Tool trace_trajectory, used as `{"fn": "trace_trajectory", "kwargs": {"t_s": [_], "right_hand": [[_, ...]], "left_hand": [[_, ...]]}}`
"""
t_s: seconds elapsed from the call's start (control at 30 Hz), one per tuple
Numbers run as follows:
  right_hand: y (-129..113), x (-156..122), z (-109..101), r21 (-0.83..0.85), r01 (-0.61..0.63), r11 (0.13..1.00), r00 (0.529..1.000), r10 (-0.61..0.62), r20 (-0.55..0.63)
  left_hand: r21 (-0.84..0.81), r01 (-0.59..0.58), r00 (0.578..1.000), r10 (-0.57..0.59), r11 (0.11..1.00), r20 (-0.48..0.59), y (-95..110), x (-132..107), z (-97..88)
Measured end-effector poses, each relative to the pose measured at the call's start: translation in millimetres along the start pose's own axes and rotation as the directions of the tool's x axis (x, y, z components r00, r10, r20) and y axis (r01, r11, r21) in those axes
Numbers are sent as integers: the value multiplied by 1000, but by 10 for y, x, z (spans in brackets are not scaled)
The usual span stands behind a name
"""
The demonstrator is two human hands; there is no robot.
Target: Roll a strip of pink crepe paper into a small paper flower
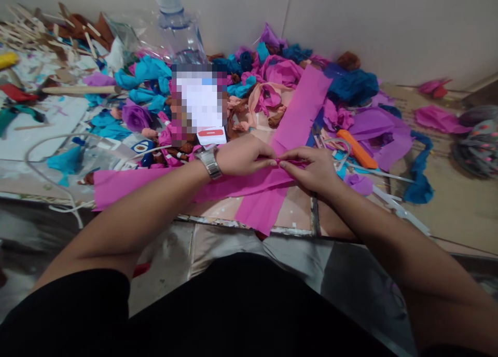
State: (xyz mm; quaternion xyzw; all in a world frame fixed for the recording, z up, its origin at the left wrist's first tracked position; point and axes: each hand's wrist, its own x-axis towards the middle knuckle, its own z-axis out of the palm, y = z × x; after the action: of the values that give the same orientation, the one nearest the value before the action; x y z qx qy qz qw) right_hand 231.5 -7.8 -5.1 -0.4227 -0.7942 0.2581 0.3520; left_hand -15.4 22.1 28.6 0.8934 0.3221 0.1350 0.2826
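Note:
My left hand (249, 155), with a metal watch (209, 161) on its wrist, pinches the upper edge of a pink crepe paper strip (128, 183). Close beside it, fingertips almost touching, my right hand (311, 169) pinches the same edge, where the paper looks gathered into a thin fold. This strip stretches left along the table's front edge. A second pink paper strip (303, 108) lies slanted beneath both hands, running from the back right to the front edge. An orange-handled cutter (358, 148) rests just right of my right hand.
Crumpled paper flowers in blue (352, 87), purple (136, 115) and pink crowd the table's back. A water bottle (181, 35) stands behind a blurred phone (202, 103). Wooden sticks (23, 30) are piled far left. A white cable (50, 136) loops over the front left.

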Motion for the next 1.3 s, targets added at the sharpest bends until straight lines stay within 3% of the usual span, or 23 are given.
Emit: {"fn": "trace_trajectory", "kwargs": {"t_s": [0.27,0.47,0.67,0.77,0.93,1.07,1.3], "right_hand": [[60,16,-39,-87,141,986,990,-138,36],[96,39,-51,-99,44,994,999,-43,16],[120,51,-80,-87,-8,996,1000,7,-19],[116,50,-77,-82,6,997,1000,-6,-4],[86,37,-35,-87,78,993,996,-75,37],[73,19,-9,-109,152,982,988,-146,57],[56,11,-40,-96,212,973,976,-206,69]], "left_hand": [[84,-4,1000,5,996,-21,6,-4,31],[136,-4,995,17,991,-96,-86,-2,-41],[244,134,962,-67,960,-266,-159,-21,-167],[249,151,949,-70,957,-307,-146,-29,-179],[141,-17,991,36,990,-130,-60,-22,-56],[97,0,1000,3,995,-24,-5,-20,16],[-54,41,999,-40,998,25,4,-7,-18]]}}
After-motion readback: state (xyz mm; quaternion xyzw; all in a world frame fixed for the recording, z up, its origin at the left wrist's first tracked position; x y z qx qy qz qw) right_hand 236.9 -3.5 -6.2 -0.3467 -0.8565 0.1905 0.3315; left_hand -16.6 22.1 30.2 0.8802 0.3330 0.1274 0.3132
